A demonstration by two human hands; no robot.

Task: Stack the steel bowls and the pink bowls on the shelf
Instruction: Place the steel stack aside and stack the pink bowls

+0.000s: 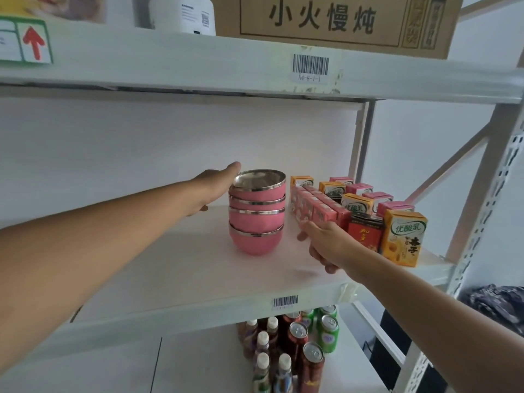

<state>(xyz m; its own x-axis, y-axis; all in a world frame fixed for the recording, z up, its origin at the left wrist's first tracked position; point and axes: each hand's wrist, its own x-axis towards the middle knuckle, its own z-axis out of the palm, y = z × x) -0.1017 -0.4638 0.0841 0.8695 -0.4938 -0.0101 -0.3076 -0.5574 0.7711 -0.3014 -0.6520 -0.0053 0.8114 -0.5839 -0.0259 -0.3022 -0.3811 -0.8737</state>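
A stack of pink bowls [256, 211] with steel rims and steel insides stands upright on the white middle shelf [175, 268], roughly midway between its front and back edges and right of its centre; four bowls show, nested one in another, the top one open and shining inside. The left hand [212, 190] reaches in from the left edge and lies against the upper left side of the stack, its fingers stretched out straight and close together behind the top rim, not curled round anything; whether the fingertips touch the far side of the bowl cannot be told. The right hand [326, 243] hovers over the shelf just right of the stack's base, apart from it, fingers loosely bent and spread a little, holding nothing; its back lies in front of the red carton [364, 232] and hides part of it. Crowding the right end of the shelf are rows of small pink drink cartons [320, 208] and orange yoghurt-drink cartons [404, 236], the nearest pink row just beside the stack with a narrow gap between. Above, the upper shelf carries a brown cardboard box [334, 21] and a white tub [184, 14], with a barcode label [310, 65] on its front edge; below, bottles [262, 353] and drink cans [313, 361] stand on the lower shelf.
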